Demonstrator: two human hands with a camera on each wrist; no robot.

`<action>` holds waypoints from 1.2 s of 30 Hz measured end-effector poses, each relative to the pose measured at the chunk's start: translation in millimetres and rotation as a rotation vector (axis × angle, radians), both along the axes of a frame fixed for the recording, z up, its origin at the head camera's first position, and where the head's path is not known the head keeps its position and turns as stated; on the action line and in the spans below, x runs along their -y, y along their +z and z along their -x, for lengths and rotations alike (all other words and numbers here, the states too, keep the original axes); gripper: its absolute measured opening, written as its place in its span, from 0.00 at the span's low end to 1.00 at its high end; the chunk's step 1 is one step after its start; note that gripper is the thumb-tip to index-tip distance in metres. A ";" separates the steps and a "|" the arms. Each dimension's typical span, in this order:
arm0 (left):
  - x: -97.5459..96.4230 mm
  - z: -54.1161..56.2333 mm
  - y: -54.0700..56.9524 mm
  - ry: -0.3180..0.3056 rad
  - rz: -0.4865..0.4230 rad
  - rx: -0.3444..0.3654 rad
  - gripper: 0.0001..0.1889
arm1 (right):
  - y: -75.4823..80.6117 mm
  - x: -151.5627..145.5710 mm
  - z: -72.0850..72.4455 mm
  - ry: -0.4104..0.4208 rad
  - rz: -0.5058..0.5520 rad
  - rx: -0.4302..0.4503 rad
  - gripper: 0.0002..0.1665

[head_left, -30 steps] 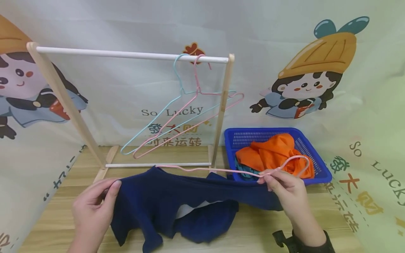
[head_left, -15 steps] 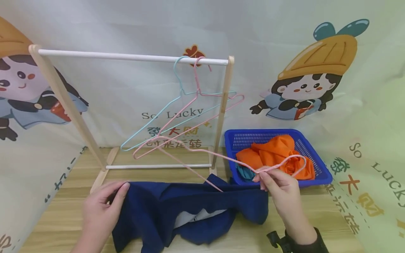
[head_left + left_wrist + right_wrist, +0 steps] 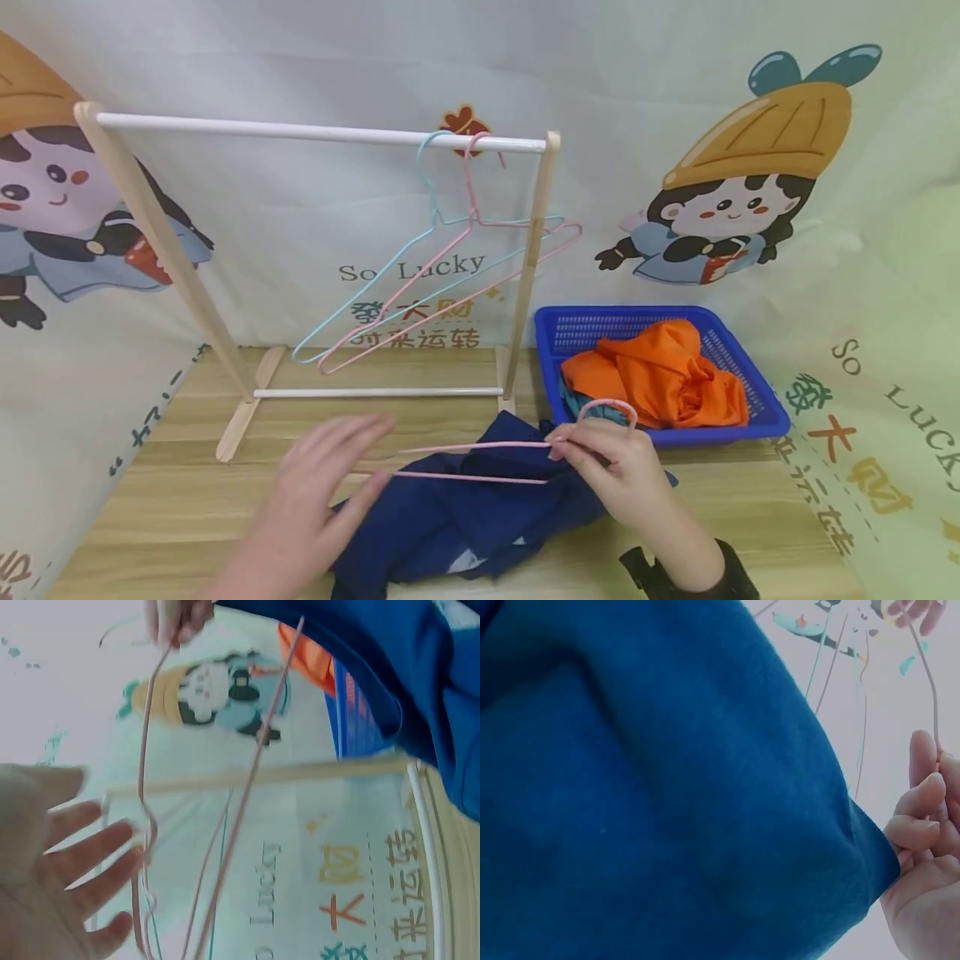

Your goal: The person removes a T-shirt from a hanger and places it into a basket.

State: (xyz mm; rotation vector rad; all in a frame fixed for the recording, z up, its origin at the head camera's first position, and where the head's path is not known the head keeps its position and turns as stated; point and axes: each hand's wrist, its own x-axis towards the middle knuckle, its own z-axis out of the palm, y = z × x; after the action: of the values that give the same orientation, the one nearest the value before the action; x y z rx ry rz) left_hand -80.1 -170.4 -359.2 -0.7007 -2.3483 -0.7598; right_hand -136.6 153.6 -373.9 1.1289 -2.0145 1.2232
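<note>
My right hand [image 3: 618,467] pinches a pink wire clothes hanger [image 3: 480,446] at the base of its hook. Navy cloth, seemingly a garment [image 3: 450,521], lies crumpled on the table, and the hanger's right portion runs into it. In the right wrist view the same navy garment [image 3: 667,787] hangs close to the right hand [image 3: 930,847]. My left hand [image 3: 311,492], blurred, is beside the hanger's left end. The left wrist view has the left hand [image 3: 67,870] with fingers spread, near the hanger [image 3: 146,742]; whether they touch it I cannot tell.
A wooden rack with a white rail [image 3: 300,129] stands behind. From it hang a light-blue hanger [image 3: 363,287] and a pink hanger [image 3: 427,283]. At the right, a blue basket [image 3: 772,417] contains orange cloth [image 3: 652,371] and teal cloth [image 3: 572,400].
My left hand has let go of the navy garment's edge and moved right to the hanger's end. The right hand has brought the hanger lower and leftward; the garment has sagged onto the table.
</note>
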 end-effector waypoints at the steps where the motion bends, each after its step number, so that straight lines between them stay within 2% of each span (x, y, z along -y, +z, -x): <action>1: -4.1 -0.7 -0.9 -0.010 0.069 0.003 0.24 | -0.7 1.1 -0.7 0.010 -0.007 -0.014 0.09; 3: -10.3 -1.4 -4.9 -0.011 0.150 0.009 0.23 | -1.2 2.3 -1.8 0.029 -0.018 -0.037 0.12; 5: -14.1 -1.2 -9.8 0.005 0.168 0.011 0.18 | -1.1 2.0 -2.1 0.047 -0.029 -0.048 0.13; 9: -16.8 0.5 -16.1 0.031 0.084 0.000 0.09 | 1.2 -1.4 -2.8 0.062 -0.076 -0.026 0.16; 11: -14.9 1.3 -17.4 0.045 0.037 -0.027 0.07 | 3.1 -4.7 -4.6 0.002 -0.145 0.024 0.20; 14: -8.9 3.0 -17.8 0.059 -0.033 -0.068 0.06 | 4.9 -13.4 -6.4 -0.132 -0.277 0.108 0.26; 16: -3.2 3.3 -17.6 0.081 -0.078 -0.098 0.06 | 4.2 -20.3 -5.6 -0.215 -0.341 0.118 0.27; 17: 0.0 2.9 -17.2 0.090 -0.095 -0.108 0.05 | 3.1 -23.4 -4.6 -0.226 -0.345 0.113 0.25; 20: 10.0 0.9 -15.5 0.101 -0.148 -0.111 0.07 | -1.4 -31.7 -1.0 -0.226 -0.308 0.057 0.19; 23: 21.0 -1.6 -12.9 0.120 -0.192 -0.104 0.06 | -5.7 -38.8 0.4 -0.224 -0.246 0.028 0.18; 28: 38.9 -3.5 -9.5 0.161 -0.257 -0.178 0.04 | -8.7 -48.3 -0.4 -0.194 -0.186 0.089 0.20; 33: 57.3 -8.9 -4.3 0.265 -0.303 -0.243 0.11 | -11.5 -54.8 -0.5 -0.181 -0.115 0.126 0.21; 36: 65.5 -11.7 -0.7 0.298 -0.325 -0.267 0.15 | -13.3 -56.8 -0.9 -0.159 -0.066 0.142 0.23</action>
State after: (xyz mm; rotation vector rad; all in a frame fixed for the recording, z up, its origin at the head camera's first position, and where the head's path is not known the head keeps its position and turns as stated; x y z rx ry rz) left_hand -68.4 -235.9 -359.9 -0.2831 -1.9661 -0.8301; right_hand -135.7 210.4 -387.3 0.9137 -2.2190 1.1932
